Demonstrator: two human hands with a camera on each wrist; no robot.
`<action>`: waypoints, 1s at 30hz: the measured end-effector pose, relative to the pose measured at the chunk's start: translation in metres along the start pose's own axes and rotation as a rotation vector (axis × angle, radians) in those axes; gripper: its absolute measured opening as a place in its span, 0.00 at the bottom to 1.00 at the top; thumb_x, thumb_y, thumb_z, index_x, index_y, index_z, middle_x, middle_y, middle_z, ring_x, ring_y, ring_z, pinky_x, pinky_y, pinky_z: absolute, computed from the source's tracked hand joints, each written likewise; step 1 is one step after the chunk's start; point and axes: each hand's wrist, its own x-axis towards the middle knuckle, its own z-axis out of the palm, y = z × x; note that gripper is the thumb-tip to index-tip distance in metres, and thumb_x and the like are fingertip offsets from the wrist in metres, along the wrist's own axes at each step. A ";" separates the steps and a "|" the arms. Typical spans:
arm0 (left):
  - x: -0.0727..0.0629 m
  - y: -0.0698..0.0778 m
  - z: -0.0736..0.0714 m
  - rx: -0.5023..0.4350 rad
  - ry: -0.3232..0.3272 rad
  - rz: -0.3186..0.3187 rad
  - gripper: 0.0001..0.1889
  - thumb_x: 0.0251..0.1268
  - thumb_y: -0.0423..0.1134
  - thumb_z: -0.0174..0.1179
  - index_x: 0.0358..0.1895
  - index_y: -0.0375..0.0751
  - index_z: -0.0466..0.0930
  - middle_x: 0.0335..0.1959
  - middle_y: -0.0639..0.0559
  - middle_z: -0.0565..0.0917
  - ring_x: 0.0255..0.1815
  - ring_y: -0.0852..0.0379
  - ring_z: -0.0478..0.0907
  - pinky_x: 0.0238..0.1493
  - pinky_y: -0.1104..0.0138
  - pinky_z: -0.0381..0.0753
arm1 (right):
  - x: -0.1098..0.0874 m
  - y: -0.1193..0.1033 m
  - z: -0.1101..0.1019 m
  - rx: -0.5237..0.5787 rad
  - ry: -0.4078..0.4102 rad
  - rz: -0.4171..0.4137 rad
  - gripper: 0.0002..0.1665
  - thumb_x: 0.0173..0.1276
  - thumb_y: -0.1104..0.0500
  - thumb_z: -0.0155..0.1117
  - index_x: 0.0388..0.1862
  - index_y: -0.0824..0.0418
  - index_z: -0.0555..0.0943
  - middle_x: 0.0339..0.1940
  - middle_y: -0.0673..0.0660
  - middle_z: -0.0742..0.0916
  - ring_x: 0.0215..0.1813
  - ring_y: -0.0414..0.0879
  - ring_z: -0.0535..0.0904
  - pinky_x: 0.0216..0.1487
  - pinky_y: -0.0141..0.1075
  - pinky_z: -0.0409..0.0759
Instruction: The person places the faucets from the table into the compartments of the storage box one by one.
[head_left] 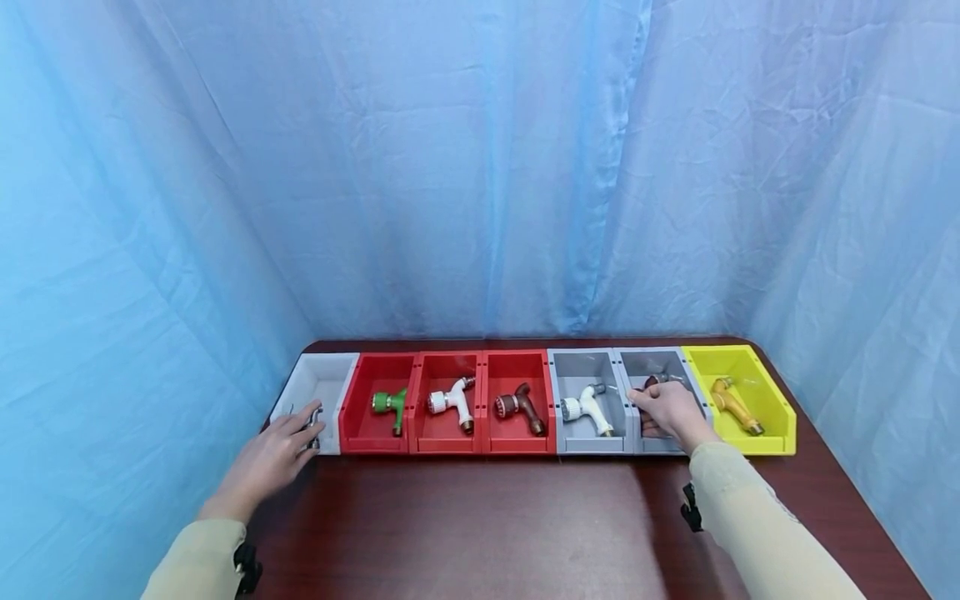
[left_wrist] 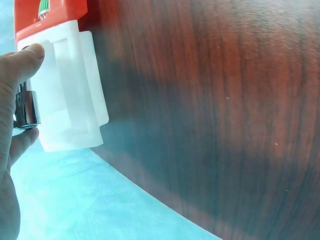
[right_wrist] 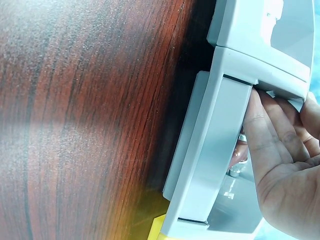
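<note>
At the far left, my left hand (head_left: 281, 450) reaches over the front of a white bin (head_left: 330, 375). A shiny chrome faucet (left_wrist: 27, 109) is between its thumb and fingers; the hand covers part of it. Toward the right, my right hand (head_left: 671, 408) is inside a grey bin (head_left: 633, 362). Its fingers (right_wrist: 272, 130) reach the wall next to the neighbouring grey bin, and the thumb lies by that wall's upper rim. Whether they pinch the wall is hidden. A faucet with a dark red handle (head_left: 652, 381) lies in this bin, partly behind the hand.
Between the hands, red bins hold a green faucet (head_left: 390, 402), a white faucet (head_left: 453, 404) and a brown faucet (head_left: 522, 408). A grey bin holds another white faucet (head_left: 590, 410). A yellow bin (head_left: 776, 412) with a yellow faucet (head_left: 735, 407) ends the row. Blue curtains (head_left: 480, 167) surround the table.
</note>
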 end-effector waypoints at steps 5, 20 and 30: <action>0.007 -0.005 0.000 -0.007 -0.038 -0.045 0.29 0.53 0.37 0.79 0.61 0.38 0.84 0.72 0.38 0.73 0.62 0.36 0.77 0.51 0.46 0.86 | 0.002 0.001 0.000 0.018 -0.009 -0.010 0.24 0.79 0.46 0.58 0.33 0.67 0.76 0.34 0.60 0.82 0.36 0.50 0.84 0.44 0.46 0.89; 0.025 -0.012 0.002 -0.008 -0.146 -0.135 0.31 0.57 0.40 0.77 0.65 0.38 0.81 0.74 0.36 0.70 0.66 0.32 0.74 0.54 0.43 0.83 | 0.004 0.004 0.001 0.017 0.000 -0.012 0.24 0.79 0.46 0.58 0.31 0.65 0.76 0.34 0.59 0.81 0.34 0.49 0.83 0.44 0.46 0.89; 0.030 -0.011 0.002 -0.039 -0.178 -0.182 0.32 0.58 0.40 0.76 0.67 0.37 0.79 0.75 0.35 0.68 0.69 0.29 0.70 0.55 0.41 0.82 | 0.004 0.004 0.001 0.028 0.003 -0.014 0.23 0.80 0.47 0.58 0.29 0.64 0.75 0.32 0.58 0.80 0.33 0.48 0.83 0.42 0.46 0.89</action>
